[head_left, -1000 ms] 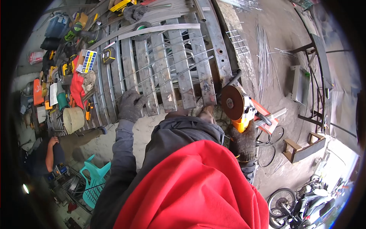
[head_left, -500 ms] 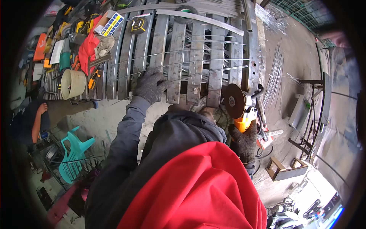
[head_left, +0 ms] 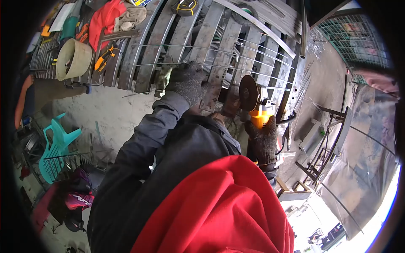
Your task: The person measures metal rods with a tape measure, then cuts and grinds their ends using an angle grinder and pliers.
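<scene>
The right grip (head_left: pixel 262 138), a gloved hand right of the frame's middle, is wrapped around the body of an orange angle grinder (head_left: pixel 261 116). The grinder's long axis runs nearly up and down the frame, with its head at the upper end and its brown disc (head_left: pixel 249 93) on the left side, edge toward the top of the frame. The left grip (head_left: pixel 187 82), also gloved, lies just above the frame's middle, back of the hand uppermost, over the near edge of the slatted metal worktop (head_left: pixel 213 21); its fingers are hidden, so I cannot tell whether they hold anything.

Thin metal rods (head_left: pixel 152 64) lie across the slats, their long axes running left to right and dipping toward the right. They pass beside and above the left grip and on above the disc, so they cross the grinder's axis. The left grip is nearer their left-hand stretches, the right grip nearer their right-hand ends. The disc sits to the right of the left grip, apart from it and slightly lower in the frame; whether it touches a rod or slat cannot be told
</scene>
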{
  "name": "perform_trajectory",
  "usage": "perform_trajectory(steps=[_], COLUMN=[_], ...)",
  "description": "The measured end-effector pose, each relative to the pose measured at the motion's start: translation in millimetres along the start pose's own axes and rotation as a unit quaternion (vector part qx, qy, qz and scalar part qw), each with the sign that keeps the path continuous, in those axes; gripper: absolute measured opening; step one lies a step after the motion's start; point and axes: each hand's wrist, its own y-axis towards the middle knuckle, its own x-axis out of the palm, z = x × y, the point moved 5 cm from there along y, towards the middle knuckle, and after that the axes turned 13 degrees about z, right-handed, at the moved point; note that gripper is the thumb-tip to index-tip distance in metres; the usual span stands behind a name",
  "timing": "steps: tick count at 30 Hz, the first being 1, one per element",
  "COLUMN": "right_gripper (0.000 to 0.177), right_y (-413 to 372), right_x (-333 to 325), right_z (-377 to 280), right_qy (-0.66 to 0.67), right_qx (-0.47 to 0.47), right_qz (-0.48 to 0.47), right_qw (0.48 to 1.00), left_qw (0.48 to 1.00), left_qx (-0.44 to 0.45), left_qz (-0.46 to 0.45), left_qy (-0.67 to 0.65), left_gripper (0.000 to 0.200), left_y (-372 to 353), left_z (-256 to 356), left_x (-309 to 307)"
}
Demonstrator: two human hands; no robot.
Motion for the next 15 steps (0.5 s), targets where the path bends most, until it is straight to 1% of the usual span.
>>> perform_trajectory(steps=[3, 4, 5, 6, 9, 12, 13, 14, 15], right_gripper=[0.049, 0.050, 0.051, 0.051, 0.053, 0.053, 0.053, 0.053, 0.053], right_y=[3.6, 5.3, 6.5, 6.8, 11.7, 14.2, 5.5, 1.3, 1.4], right_x=[10.2, 13.1, 15.1, 16.1, 22.2, 25.4, 18.0, 13.9, 14.2], right_z=[-3.7, -4.9, -6.3, -6.4, 4.5, 3.5, -20.4, -32.2, -32.7], right_qy=[0.002, 0.021, 0.041, 0.037, 0.033, 0.091, 0.053, 0.016, 0.014], right_qx=[0.004, -0.021, -0.045, -0.045, -0.026, -0.064, -0.041, -0.018, -0.018], right_qz=[0.001, 0.007, 0.013, 0.011, 0.008, 0.000, 0.011, 0.022, 0.022], right_qw=[1.000, 1.000, 0.998, 0.998, 0.999, 0.994, 0.998, 0.999, 1.000], left_qw=[0.998, 0.997, 0.999, 1.000, 0.999, 0.999, 0.999, 0.999, 1.000], left_qx=[-0.048, -0.051, -0.040, -0.028, -0.041, -0.041, -0.042, -0.036, -0.030], left_qz=[-0.048, -0.049, -0.030, -0.010, -0.009, -0.002, -0.003, -0.002, -0.001], left_qy=[-0.007, -0.010, -0.001, 0.008, -0.010, 0.000, -0.002, -0.001, 0.000], left_gripper=[0.024, 0.024, 0.024, 0.024, 0.024, 0.024, 0.024, 0.024, 0.024], left_y=[2.3, 2.0, 2.5, 3.0, 2.5, 3.8, 3.5, 3.5, 3.3], left_z=[2.1, 3.1, 5.1, 6.5, 2.9, 4.8, 4.4, 4.2, 4.2], left_x=[-3.9, -5.4, -8.4, -10.5, -5.7, -8.1, -7.7, -7.2, -6.8])
